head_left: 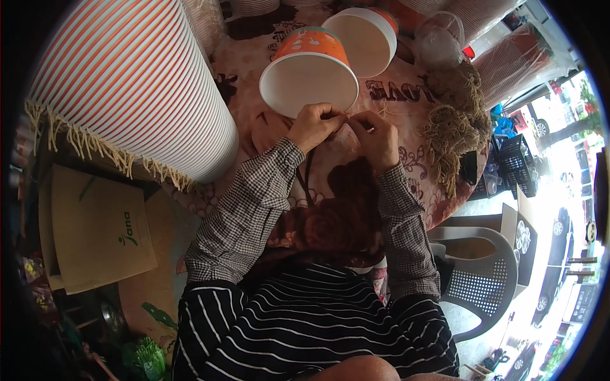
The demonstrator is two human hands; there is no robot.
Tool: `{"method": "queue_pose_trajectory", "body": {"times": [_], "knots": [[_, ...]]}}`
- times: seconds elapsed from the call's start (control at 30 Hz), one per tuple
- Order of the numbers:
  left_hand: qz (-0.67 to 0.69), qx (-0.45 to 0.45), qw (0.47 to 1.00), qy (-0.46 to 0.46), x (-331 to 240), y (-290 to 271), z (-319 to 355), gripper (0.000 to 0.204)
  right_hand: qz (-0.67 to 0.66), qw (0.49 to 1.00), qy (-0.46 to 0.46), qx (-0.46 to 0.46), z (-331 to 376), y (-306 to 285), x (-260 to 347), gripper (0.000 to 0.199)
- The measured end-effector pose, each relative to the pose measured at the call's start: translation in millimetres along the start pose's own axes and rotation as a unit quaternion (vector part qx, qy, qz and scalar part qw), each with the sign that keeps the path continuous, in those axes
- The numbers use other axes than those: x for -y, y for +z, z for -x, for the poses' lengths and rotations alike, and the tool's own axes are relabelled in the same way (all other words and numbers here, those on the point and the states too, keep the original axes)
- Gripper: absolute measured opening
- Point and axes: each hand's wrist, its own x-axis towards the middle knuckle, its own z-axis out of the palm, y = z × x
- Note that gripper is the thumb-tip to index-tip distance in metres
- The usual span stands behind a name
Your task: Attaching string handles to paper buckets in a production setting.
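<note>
Partly hidden, the thin cord point(356, 116) shows only between the fingertips. Left hand point(312, 126) and right hand point(375, 134) each have their grip pinched together on it, at the rim of the orange paper bucket point(309, 70). The bucket lies tipped, mouth toward the person, mid-surface point(406, 95). A tall cup stack point(127, 82) crowds the left edge; tangled twine point(454, 120) lies right.
</note>
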Motion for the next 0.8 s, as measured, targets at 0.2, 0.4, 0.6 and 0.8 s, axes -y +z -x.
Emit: {"method": "queue_pose_trajectory", "body": {"times": [0.2, 0.4, 0.6, 0.8], "knots": [[-0.036, -0.073, 0.996, 0.042, 0, 2, 0, 0.016, 0.014, 1.000, -0.019, 0.007, 0, 4, 1, 0.016], [-0.178, -0.095, 0.971, 0.127, -7, 5, 3, 0.013, 0.014, 1.000, -0.001, 0.015, 0, 2, -1, 0.017], [-0.292, -0.123, 0.914, 0.252, -8, 8, 8, 0.012, 0.007, 1.000, 0.014, 0.019, -1, 3, -4, 0.019], [-0.362, -0.120, 0.883, 0.275, -10, 12, 11, 0.014, -0.018, 0.999, 0.046, 0.020, -2, 5, -15, 0.019]]}}
